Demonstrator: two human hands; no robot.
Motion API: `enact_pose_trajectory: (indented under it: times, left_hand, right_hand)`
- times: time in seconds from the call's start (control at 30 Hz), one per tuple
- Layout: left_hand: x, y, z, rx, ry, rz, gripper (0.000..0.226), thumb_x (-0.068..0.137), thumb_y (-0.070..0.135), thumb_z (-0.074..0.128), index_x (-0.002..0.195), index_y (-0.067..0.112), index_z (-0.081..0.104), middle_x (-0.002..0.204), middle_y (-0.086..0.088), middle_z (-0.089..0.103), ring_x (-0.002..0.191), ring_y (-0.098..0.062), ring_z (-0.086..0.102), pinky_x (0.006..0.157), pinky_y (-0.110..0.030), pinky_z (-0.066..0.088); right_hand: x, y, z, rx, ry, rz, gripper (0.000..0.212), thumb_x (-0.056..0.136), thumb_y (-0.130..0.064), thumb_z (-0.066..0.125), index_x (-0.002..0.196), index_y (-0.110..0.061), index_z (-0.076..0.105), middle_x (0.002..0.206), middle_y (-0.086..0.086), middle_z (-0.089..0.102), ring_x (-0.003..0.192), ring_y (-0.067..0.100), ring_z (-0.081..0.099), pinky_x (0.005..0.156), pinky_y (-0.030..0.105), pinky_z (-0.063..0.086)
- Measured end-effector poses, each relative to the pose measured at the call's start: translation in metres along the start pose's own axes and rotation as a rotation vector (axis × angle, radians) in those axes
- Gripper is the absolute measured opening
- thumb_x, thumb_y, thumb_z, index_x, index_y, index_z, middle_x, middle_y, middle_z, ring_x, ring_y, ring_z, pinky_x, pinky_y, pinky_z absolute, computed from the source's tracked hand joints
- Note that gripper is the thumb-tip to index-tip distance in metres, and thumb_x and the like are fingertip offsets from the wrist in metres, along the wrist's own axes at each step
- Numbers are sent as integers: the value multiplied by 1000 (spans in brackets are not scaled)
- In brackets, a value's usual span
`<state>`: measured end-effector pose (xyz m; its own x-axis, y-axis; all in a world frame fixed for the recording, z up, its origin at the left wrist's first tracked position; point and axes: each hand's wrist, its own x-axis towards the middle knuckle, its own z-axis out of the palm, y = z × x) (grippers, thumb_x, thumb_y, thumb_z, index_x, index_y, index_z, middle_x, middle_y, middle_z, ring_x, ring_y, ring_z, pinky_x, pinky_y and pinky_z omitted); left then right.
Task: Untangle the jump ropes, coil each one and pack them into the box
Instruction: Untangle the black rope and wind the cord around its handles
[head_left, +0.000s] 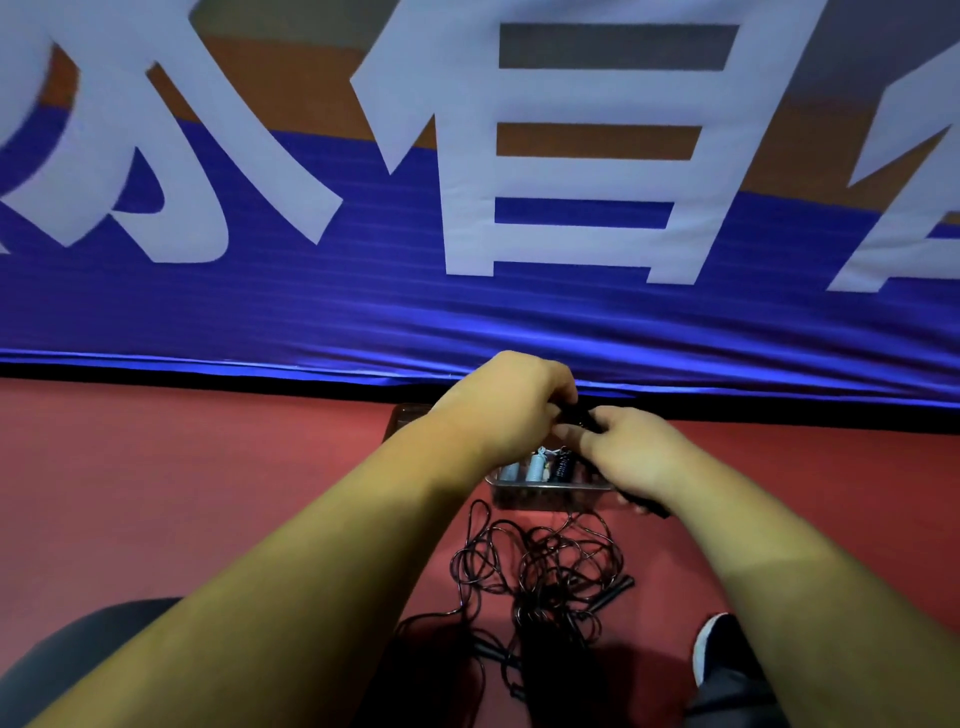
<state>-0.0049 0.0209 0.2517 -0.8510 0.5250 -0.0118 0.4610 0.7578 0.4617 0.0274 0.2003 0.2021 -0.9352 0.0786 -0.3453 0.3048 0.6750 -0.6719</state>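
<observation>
A clear plastic box (545, 493) stands on the red floor by the banner. Inside it lie coiled ropes, two pale blue (535, 465) and one black (563, 467). My left hand (506, 400) and my right hand (631, 449) meet above the box. Together they grip a black jump rope bundle (582, 418), mostly hidden by the fingers. A black handle end (641, 504) sticks out below my right hand. A tangle of black jump ropes (545, 566) lies on the floor in front of the box, with a black handle (615, 590) at its right side.
A large blue, orange and white banner (467, 260) hangs down to the floor right behind the box. A dark round seat edge (78, 654) shows at the lower left. A dark shoe with a white sole (714, 649) rests at the lower right.
</observation>
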Motion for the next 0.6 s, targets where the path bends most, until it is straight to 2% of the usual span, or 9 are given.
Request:
enact_pose_trajectory:
  times: [0.1,0.2,0.3,0.37,0.43,0.53,0.6]
  left_hand:
    - [-2,-2,-1,81,-16,-42,25,92,18,67,113,30,71,102,5,71,89,-21,67,77,-39,59]
    - [-6,1,3,240,-15,-87,25,93,21,66,117,22,61,101,0,64,86,-29,64,70,-39,52]
    - [-8,-2,14,303,-19,-222,14,96,12,59,105,16,49,90,-2,52,78,-31,55,67,-39,45]
    - [-4,-6,17,257,-26,-289,4,97,11,57,98,15,57,84,-1,53,76,-29,57,67,-37,47]
    - [1,-8,16,178,-22,-296,10,100,20,57,96,16,66,85,-2,59,76,-26,61,66,-35,48]
    - [3,-7,5,50,-72,-276,21,102,25,59,88,16,70,78,-2,64,72,-23,61,59,-30,43]
    - [3,-6,-3,-56,-127,-275,14,98,21,65,91,15,76,83,-6,74,79,-27,70,66,-32,55]
  right_hand:
    - [3,2,3,-74,23,-35,26,101,-55,64,100,-30,69,80,6,76,36,9,53,41,22,39]
    - [2,4,6,-118,39,-53,24,99,-56,66,100,-32,71,76,1,76,50,12,59,52,26,41]
    - [2,0,11,-140,102,-85,29,99,-59,61,98,-31,69,75,-2,74,63,15,66,60,31,48]
    - [5,-2,13,-169,171,-120,33,100,-63,57,98,-31,66,75,-3,72,70,16,68,67,34,53]
    - [8,-2,13,-173,203,-128,33,100,-63,55,99,-31,65,75,-3,70,70,18,68,67,36,54]
    - [11,3,11,-151,211,-120,30,98,-63,58,103,-35,68,75,-4,71,70,17,68,71,39,58]
    - [13,4,10,-150,237,-116,39,92,-70,58,112,-38,69,81,-7,73,74,15,69,74,39,60]
